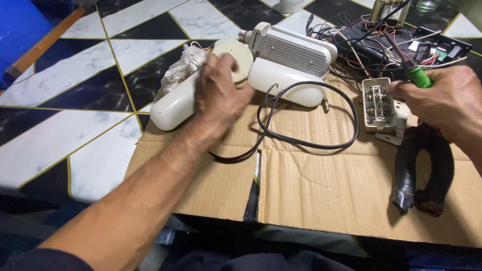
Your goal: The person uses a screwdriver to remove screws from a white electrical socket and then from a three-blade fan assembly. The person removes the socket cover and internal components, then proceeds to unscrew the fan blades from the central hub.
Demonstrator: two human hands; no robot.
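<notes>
The left hand (218,93) is pressing loosely curled fingers onto a smooth white plastic lamp (173,108), while the right hand (447,98) is clamping a green-handled tool (417,76) over corrugated cardboard (321,185).

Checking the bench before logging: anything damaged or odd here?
Yes. The white lamp under the left hand lies in parts, diffuser off. A black cord ends in bare wire. Pliers have tape-wrapped handles.

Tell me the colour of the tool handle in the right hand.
Bright green handle, gripped in the right hand; it shows in the head view.
</notes>
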